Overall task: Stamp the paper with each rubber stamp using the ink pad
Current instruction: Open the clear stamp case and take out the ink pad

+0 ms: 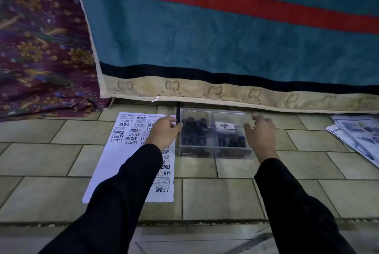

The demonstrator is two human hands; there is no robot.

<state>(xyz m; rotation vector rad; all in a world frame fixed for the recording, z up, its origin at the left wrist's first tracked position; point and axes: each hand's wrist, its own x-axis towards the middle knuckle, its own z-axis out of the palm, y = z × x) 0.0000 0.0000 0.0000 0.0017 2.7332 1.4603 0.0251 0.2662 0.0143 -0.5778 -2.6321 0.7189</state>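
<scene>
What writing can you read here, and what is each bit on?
"Artline": ink pad in the clear box.
"AIR MAIL", "FRAGILE", "SAMPLE", "AMENDED", "EXPRESS": stamped on the paper.
"CC"-like marks: rug border.
Small boxed stamps on the paper and the printed sheets: too blurred.

Light: dim, cool and even; its direction could not be told. Shadows: soft, thin ones lay beside the clear plastic box (215,152) and under the hem of the teal woven blanket (205,38). Brightest area: the white paper sheet (114,163), its stamped lettering legible near centre. Glare: a pale sheen lay on the box lid, clouding the contents. Black sleeves (114,202) showed no fold detail. Distortion: joints of the beige floor tiles (223,198) bowed toward the edges. Corners fell darker; the stack of printed papers (356,130) at right was soft.
</scene>
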